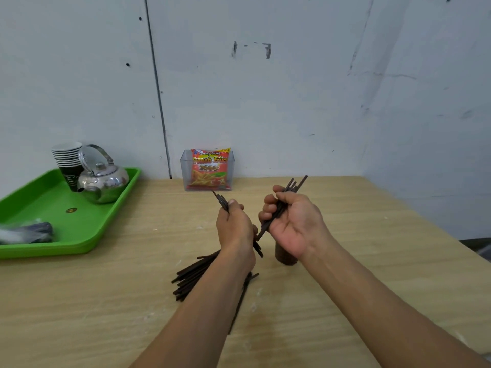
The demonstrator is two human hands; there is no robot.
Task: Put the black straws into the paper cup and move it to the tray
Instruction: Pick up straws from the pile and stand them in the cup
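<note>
My left hand (235, 227) grips a small bundle of black straws (221, 200) whose ends stick out above and below the fist. My right hand (293, 221) holds another bunch of black straws (295, 185), pointing up and to the right. A pile of loose black straws (191, 274) lies on the wooden table under my left forearm. Just below my right wrist stands a dark paper cup (285, 257), mostly hidden by that hand. The green tray (66, 235) sits at the left of the table.
On the tray stand a stack of paper cups (67, 160), a shiny metal kettle (103, 181) and a plastic-wrapped bundle (24, 232). A clear box holding a red snack packet (208, 170) stands against the wall. The wooden table (372, 235) meets walls behind and to the right.
</note>
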